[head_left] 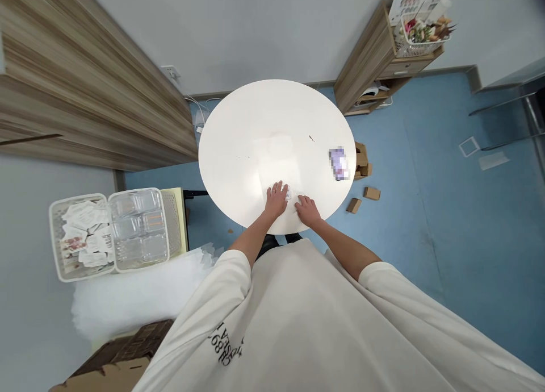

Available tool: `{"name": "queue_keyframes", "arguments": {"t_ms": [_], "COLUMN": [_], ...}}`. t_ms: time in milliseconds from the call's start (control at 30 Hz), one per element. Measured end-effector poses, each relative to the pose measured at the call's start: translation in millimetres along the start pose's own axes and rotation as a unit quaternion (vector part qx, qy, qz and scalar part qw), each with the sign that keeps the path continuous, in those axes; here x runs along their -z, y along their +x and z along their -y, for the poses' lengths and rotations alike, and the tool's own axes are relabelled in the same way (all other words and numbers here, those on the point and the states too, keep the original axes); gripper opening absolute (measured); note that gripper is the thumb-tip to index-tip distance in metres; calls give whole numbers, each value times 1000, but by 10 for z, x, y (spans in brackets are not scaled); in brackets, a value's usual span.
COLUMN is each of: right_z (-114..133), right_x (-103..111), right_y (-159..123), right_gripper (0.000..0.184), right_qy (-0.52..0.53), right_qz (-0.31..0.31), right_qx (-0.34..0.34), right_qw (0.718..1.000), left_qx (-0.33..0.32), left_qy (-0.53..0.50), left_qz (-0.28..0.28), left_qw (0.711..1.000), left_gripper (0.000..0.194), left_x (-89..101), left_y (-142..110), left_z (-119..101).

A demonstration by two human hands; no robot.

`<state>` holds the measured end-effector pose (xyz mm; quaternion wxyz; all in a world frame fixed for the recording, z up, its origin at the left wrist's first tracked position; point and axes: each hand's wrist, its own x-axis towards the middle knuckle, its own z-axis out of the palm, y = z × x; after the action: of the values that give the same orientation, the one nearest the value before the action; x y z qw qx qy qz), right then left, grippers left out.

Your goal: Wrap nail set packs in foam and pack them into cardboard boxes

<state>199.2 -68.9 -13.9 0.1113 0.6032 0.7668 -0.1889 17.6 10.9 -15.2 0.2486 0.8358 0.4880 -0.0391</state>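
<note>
On the near part of a white oval table [272,113], my left hand [276,201] rests with its fingers spread and a ring on one of them. At the right side of those fingers lies a small, pale, clear-looking piece with faint print [289,193]; it is too small to name, and my hand partly covers it. Just to the right, my right hand [308,212] lies palm down on the tabletop, its fingers a little bent and apart. Nothing shows in its grasp.
A blurred purple item [339,163] lies at the table's right edge. Small cardboard boxes [372,194] sit on the blue floor. To the left are white baskets with packets [87,227] and clear plastic boxes [140,227]. A wooden cabinet [395,57] stands at back right.
</note>
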Motion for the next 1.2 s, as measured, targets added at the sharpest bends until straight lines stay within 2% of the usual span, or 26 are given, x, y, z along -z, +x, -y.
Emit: {"name": "queue_keyframes", "arguments": {"t_ms": [167, 300, 400, 500, 567, 667, 733, 867, 1000, 1100, 1167, 1200], "right_z": [14, -7, -54, -110, -142, -174, -185, -200, -219, -226, -224, -222], "right_x": [38, 174, 324, 478, 566, 659, 689, 670, 611, 594, 594, 594], "right_y": [17, 79, 198, 374, 490, 597, 610, 581, 623, 702, 748, 766], "right_gripper": [32, 28, 23, 19, 17, 18, 27, 43, 31, 27, 28, 27], "right_qy": [4, 30, 82, 136, 152, 166, 179, 183, 133, 94, 80, 76], "right_qz": [3, 1, -5, 11, 29, 53, 57, 54, 64, 75, 73, 71], "right_qx": [-6, 0, -11, -50, -73, -98, -106, -90, -80, -84, -87, -89], "right_qw": [1000, 1000, 997, 989, 985, 980, 976, 978, 986, 989, 990, 991], "left_qx": [9, 22, 12, -1, -2, 22, 52, 98, 111, 63, -15, -56], "left_qy": [-40, -75, -85, -75, -57, -35, -38, -48, -34, 19, 46, 50], "left_qz": [22, 27, 70, 105, 117, 124, 113, 99, 95, 12, -35, -39], "left_qw": [999, 997, 994, 992, 992, 991, 992, 989, 989, 998, 998, 996], "left_gripper": [72, 69, 80, 86, 74, 35, 25, 24, 23, 32, 40, 42], "left_x": [84, 187, 286, 371, 400, 408, 406, 427, 460, 441, 392, 359], "left_y": [-127, -188, -217, -213, -182, -99, -34, 86, 139, 91, 32, 2], "left_z": [120, 220, 258, 271, 275, 284, 290, 292, 272, 233, 195, 175]}}
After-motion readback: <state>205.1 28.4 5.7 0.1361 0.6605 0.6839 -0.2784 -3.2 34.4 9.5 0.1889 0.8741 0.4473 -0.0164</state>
